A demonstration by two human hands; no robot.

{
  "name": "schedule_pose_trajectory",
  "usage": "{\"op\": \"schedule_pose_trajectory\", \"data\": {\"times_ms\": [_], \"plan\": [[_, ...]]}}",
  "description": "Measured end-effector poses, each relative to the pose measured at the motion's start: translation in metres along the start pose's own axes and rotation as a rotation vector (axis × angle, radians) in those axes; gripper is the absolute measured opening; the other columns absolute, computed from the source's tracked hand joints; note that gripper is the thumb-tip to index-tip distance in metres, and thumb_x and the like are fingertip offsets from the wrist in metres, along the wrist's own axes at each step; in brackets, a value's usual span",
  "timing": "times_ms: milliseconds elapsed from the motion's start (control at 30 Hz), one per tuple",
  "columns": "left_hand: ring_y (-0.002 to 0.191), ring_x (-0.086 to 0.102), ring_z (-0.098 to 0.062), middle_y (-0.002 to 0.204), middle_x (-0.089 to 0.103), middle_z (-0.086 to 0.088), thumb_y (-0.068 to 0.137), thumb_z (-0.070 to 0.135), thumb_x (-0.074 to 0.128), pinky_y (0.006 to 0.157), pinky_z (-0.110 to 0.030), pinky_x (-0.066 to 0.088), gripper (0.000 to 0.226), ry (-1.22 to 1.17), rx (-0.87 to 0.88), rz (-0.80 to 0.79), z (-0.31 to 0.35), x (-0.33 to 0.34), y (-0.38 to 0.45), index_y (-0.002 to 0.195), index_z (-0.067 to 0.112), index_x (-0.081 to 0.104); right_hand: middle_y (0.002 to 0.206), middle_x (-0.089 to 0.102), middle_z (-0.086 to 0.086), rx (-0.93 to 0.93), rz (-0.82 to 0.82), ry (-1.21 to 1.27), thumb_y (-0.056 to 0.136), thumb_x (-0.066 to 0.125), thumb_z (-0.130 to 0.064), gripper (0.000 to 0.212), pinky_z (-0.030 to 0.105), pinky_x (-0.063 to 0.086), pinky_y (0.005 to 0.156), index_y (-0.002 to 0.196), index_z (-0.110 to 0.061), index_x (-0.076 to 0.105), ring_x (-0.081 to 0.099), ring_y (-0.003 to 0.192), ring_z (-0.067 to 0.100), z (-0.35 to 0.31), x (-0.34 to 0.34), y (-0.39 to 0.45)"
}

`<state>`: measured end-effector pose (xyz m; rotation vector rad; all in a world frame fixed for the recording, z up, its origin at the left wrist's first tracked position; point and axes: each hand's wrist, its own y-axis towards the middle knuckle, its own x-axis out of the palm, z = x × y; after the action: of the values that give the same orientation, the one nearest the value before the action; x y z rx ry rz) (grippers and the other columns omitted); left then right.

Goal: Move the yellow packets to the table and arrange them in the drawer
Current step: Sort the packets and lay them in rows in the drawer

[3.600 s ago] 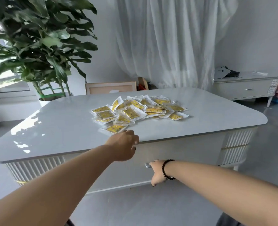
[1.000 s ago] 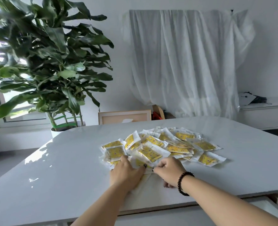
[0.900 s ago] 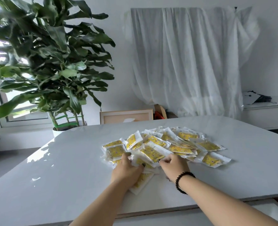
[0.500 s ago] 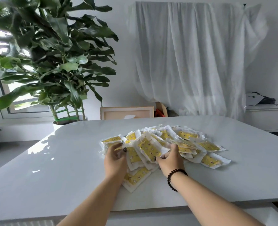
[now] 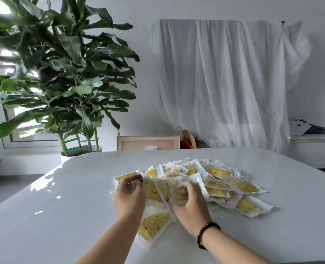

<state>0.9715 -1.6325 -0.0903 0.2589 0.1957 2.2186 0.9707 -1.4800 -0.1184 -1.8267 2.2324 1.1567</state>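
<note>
Several yellow packets (image 5: 232,184) with white edges lie in a loose pile on the white table (image 5: 62,216). My left hand (image 5: 129,195) grips a bunch of packets at the pile's left end, thumb on top. My right hand (image 5: 188,201), with a black bead bracelet, has its fingers curled round upright packets (image 5: 163,189) in the middle of the pile. One packet (image 5: 154,224) lies flat just in front of both hands. The drawer is out of sight below the table's front edge.
A large green potted plant (image 5: 53,77) stands behind the table's left corner. A framed board (image 5: 148,142) leans behind the table, a white draped sheet (image 5: 224,82) hangs beyond it, and a white sideboard (image 5: 314,149) stands at the right.
The drawer was pulled open, then both hands moved up to the pile. In the last second they gathered packets together and tipped them upright.
</note>
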Motion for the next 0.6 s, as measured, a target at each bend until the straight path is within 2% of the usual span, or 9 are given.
{"op": "schedule_pose_trajectory", "data": {"times_ms": [67,100,200,300,367,467,533,600], "plan": [[0.078,0.066,-0.018,0.083,0.07,0.003,0.086,0.014,0.061,0.066,-0.032,0.053,0.017,0.029,0.025,0.018,0.004,0.0,0.007,0.084,0.029,0.069,0.111,0.043,-0.009,-0.137,-0.228,-0.281,0.071,0.057,-0.063,0.057,0.023,0.041,0.091,0.119,-0.034,0.049,0.045,0.106,0.009,-0.002,0.002,-0.004],[0.078,0.066,-0.018,0.082,0.07,0.005,0.087,0.014,0.061,0.068,-0.033,0.053,0.018,0.047,0.037,0.032,0.008,-0.001,0.011,0.083,0.03,0.068,0.116,0.042,-0.007,-0.164,-0.303,-0.392,0.074,0.051,-0.065,0.06,0.025,0.038,0.096,0.126,-0.035,0.048,0.042,0.112,0.012,-0.003,0.003,-0.004],[0.079,0.063,-0.017,0.081,0.067,0.009,0.088,0.014,0.059,0.073,-0.032,0.053,0.018,0.07,0.048,0.089,0.017,-0.009,0.023,0.085,0.03,0.067,0.127,0.042,0.0,-0.161,-0.376,-0.498,0.093,0.044,-0.047,0.041,0.028,0.032,0.105,0.132,-0.037,0.049,0.039,0.123,0.018,-0.004,0.007,0.0],[0.08,0.062,-0.018,0.082,0.065,0.008,0.087,0.015,0.058,0.073,-0.031,0.052,0.019,0.08,0.025,0.135,0.018,-0.019,0.028,0.084,0.031,0.065,0.136,0.038,0.002,-0.1,-0.437,-0.605,0.099,0.034,-0.041,0.039,0.03,0.03,0.108,0.133,-0.037,0.051,0.035,0.128,0.023,0.0,0.019,0.011],[0.08,0.063,-0.021,0.087,0.066,0.004,0.086,0.016,0.057,0.073,-0.033,0.053,0.019,0.088,-0.008,0.158,0.018,-0.027,0.029,0.083,0.032,0.064,0.136,0.038,0.004,-0.039,-0.442,-0.667,0.1,0.031,-0.04,0.039,0.035,0.031,0.107,0.13,-0.032,0.055,0.03,0.129,0.025,-0.001,0.029,0.021],[0.077,0.063,-0.021,0.091,0.067,0.002,0.086,0.017,0.056,0.071,-0.033,0.055,0.017,0.069,-0.076,0.18,0.026,-0.036,0.022,0.089,0.03,0.066,0.137,0.039,0.006,0.008,-0.418,-0.709,0.1,0.031,-0.036,0.038,0.038,0.028,0.108,0.132,-0.027,0.05,0.026,0.132,0.026,-0.008,0.038,0.023],[0.07,0.061,-0.015,0.089,0.066,0.003,0.087,0.015,0.054,0.062,-0.027,0.052,0.018,0.042,-0.11,0.168,0.035,-0.04,0.011,0.093,0.026,0.067,0.139,0.04,0.006,0.009,-0.345,-0.657,0.1,0.033,-0.036,0.039,0.036,0.026,0.111,0.132,-0.021,0.05,0.028,0.134,0.025,-0.015,0.033,0.013],[0.067,0.059,-0.012,0.086,0.065,0.005,0.088,0.015,0.053,0.057,-0.023,0.049,0.019,0.031,-0.131,0.144,0.045,-0.043,-0.001,0.095,0.025,0.067,0.132,0.044,0.004,-0.068,-0.244,-0.601,0.101,0.031,-0.034,0.037,0.032,0.031,0.106,0.123,-0.015,0.054,0.036,0.128,0.022,-0.028,0.019,-0.001]]}}
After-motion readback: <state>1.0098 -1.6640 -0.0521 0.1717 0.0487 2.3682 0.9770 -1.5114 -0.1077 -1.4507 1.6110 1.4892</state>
